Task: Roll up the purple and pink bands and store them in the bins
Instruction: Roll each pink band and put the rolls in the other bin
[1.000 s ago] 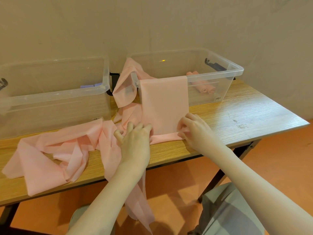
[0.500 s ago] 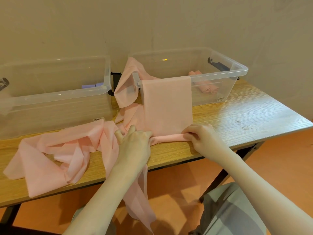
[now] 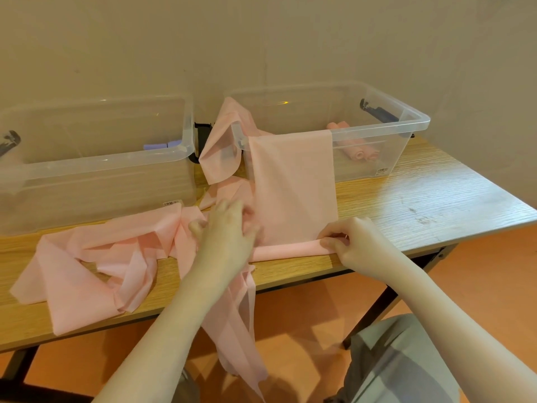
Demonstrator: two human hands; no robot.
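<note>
- Table point(image 3: 421, 199) is carrying two bins point(image 3: 406, 123).
- Pink band point(image 3: 293, 184) is hanging from the right bin's rim toward 6 o'clock; its rolled end is lying 9-to-3.
- Right hand point(image 3: 353, 242) is pinching the roll; left hand point(image 3: 229, 228) is pressing it, fingers blurred.

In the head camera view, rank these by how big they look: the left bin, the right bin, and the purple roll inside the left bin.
1. left bin, though it sits nearer the camera, so unsure
2. right bin
3. purple roll, clearly smallest
</note>
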